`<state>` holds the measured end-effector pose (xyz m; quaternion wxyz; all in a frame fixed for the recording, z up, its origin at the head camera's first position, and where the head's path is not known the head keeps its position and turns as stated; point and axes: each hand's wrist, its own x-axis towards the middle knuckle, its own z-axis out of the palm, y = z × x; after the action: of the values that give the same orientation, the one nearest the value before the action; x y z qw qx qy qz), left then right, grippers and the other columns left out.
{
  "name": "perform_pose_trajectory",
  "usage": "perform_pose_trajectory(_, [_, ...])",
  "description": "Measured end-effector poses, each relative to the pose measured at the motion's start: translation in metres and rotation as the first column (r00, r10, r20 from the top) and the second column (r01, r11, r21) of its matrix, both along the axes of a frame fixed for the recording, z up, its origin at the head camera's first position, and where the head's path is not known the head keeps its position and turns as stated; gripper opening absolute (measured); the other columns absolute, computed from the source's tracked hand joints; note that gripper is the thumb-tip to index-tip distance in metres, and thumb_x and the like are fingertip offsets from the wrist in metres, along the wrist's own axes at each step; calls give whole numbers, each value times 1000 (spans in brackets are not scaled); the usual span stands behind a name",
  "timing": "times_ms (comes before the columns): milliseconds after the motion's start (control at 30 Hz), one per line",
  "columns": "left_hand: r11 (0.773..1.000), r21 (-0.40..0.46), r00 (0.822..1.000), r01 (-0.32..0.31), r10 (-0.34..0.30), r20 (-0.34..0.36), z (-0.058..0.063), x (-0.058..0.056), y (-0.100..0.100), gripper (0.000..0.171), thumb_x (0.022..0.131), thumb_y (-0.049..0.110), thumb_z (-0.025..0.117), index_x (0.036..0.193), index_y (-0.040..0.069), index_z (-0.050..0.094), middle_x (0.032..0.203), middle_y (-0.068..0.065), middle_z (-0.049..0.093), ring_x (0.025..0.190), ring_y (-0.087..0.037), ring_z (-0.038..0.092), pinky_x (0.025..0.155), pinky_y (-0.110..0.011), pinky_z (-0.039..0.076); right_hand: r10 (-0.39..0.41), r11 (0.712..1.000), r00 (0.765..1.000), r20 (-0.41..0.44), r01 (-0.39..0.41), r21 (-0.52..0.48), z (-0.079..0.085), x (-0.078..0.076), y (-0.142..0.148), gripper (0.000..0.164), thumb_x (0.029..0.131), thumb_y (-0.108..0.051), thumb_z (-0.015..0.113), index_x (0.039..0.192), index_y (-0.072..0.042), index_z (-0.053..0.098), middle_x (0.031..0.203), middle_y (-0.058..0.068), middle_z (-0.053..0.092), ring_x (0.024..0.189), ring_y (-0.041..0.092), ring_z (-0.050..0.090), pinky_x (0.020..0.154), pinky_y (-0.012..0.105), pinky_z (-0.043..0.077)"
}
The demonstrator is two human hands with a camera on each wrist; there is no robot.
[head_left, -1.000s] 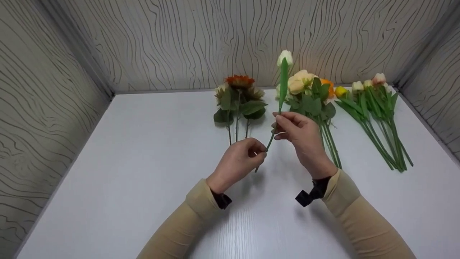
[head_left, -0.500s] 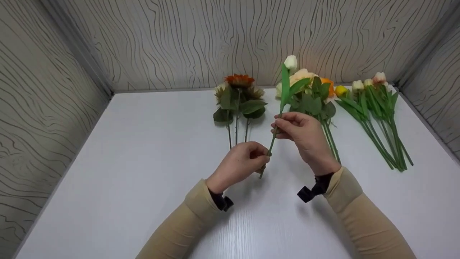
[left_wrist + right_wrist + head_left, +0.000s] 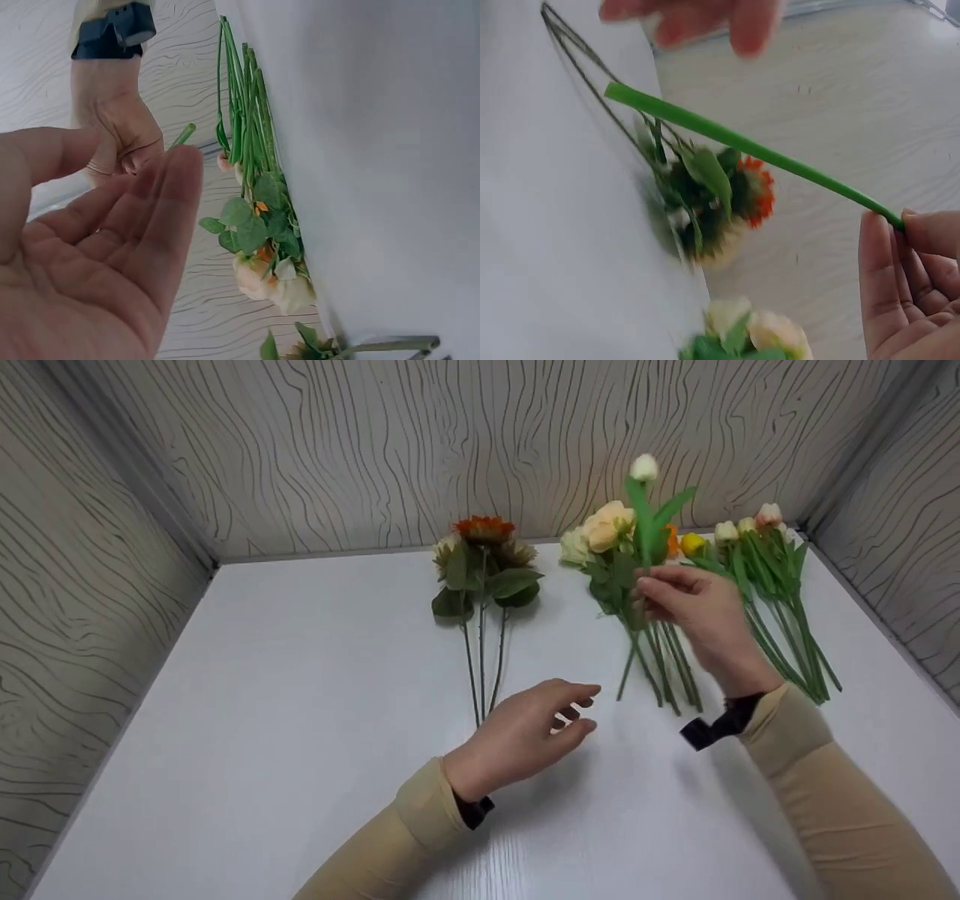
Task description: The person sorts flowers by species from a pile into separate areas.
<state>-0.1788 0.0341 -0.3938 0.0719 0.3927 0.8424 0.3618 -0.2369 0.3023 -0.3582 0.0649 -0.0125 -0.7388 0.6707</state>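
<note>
Between its thumb and fingers my right hand [image 3: 697, 619] pinches the stem of a white tulip [image 3: 643, 468], held up over the table. In the right wrist view the tulip's green stem [image 3: 742, 144] slants out from the fingertips, its lower end free. My left hand [image 3: 529, 727] holds nothing; its fingers reach loosely forward, apart from the stem, above the table. The left wrist view shows its palm [image 3: 90, 285] with fingers relaxed. Beyond the right hand lies a bunch of cream and orange roses [image 3: 607, 526], partly hidden by the tulip and hand.
An orange flower [image 3: 484, 529] lies with paler blooms and dark leaves on the white table [image 3: 300, 675], left of the roses. Several tulips [image 3: 769, 559], yellow, white and pink, lie at the right. Patterned panels [image 3: 420, 450] bound the table's back and sides.
My left hand has let go of the tulip stem, its fingers now spread. My right hand has carried the tulip to the right, above the roses. The head view has shifted slightly.
</note>
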Motion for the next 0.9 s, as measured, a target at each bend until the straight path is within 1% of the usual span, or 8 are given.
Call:
perform_pose_trajectory(67, [994, -101, 982, 42, -59, -177, 0, 7, 7, 45, 104, 28, 62, 147, 15, 56, 132, 2, 64, 115, -8, 62, 96, -21, 50, -71, 985, 997, 7, 69, 159, 8, -5, 31, 45, 96, -30, 74, 127, 1, 67, 111, 9, 72, 89, 17, 70, 76, 25, 59])
perform_pose_trajectory(100, [986, -158, 958, 56, -98, -271, 0, 10, 11, 46, 104, 30, 62, 147, 15, 55, 134, 1, 63, 120, -10, 60, 100, -22, 48, -97, 958, 995, 6, 92, 272, 11, -8, 47, 46, 98, -32, 71, 129, 1, 66, 110, 9, 71, 88, 16, 69, 73, 23, 59])
perform_pose_trajectory(200, [950, -303, 858, 78, -219, -465, -4, 16, 25, 50, 103, 35, 63, 149, 17, 53, 143, -1, 58, 133, -16, 52, 113, -28, 39, -145, 782, 989, -25, 130, 610, 13, -17, 91, 43, 103, -33, 63, 129, 2, 66, 110, 16, 69, 84, 20, 66, 65, 25, 56])
perform_pose_trajectory(300, [913, -395, 786, 101, -317, -531, -9, 18, 35, 54, 103, 38, 63, 151, 20, 50, 149, -1, 53, 141, -20, 44, 120, -33, 29, -127, 577, 989, -83, 141, 805, 4, -25, 122, 34, 105, -19, 56, 120, 9, 68, 105, 28, 68, 79, 31, 63, 62, 39, 52])
perform_pose_trajectory(367, [896, -427, 774, 120, -354, -525, -12, 20, 39, 55, 102, 39, 63, 152, 22, 49, 151, -1, 51, 143, -20, 41, 121, -34, 27, -111, 494, 988, -109, 150, 856, -6, -29, 137, 27, 103, -9, 53, 107, 12, 70, 94, 31, 67, 71, 35, 61, 58, 47, 49])
perform_pose_trajectory(467, [880, -456, 771, 133, -381, -511, -15, 21, 43, 55, 103, 39, 62, 154, 24, 47, 152, 1, 49, 144, -19, 40, 121, -35, 27, -120, 416, 986, -117, 157, 896, -21, -32, 153, 25, 100, 0, 49, 82, 11, 63, 73, 27, 62, 59, 35, 55, 52, 50, 44])
perform_pose_trajectory(633, [880, -458, 777, 124, -373, -507, -18, 22, 45, 54, 103, 35, 64, 153, 23, 48, 152, 1, 50, 144, -20, 40, 121, -36, 28, -176, 362, 980, -90, 149, 920, -39, -31, 170, 28, 94, 4, 44, 67, -1, 49, 66, 22, 56, 59, 37, 53, 50, 52, 43])
perform_pose_trajectory(900, [877, -461, 790, 135, -376, -484, -16, 21, 45, 54, 103, 30, 63, 153, 23, 47, 153, 0, 49, 144, -20, 41, 121, -36, 27, -217, 386, 976, -22, 106, 916, -51, -28, 173, 29, 98, -6, 51, 72, 5, 58, 69, 23, 60, 63, 36, 55, 55, 54, 45])
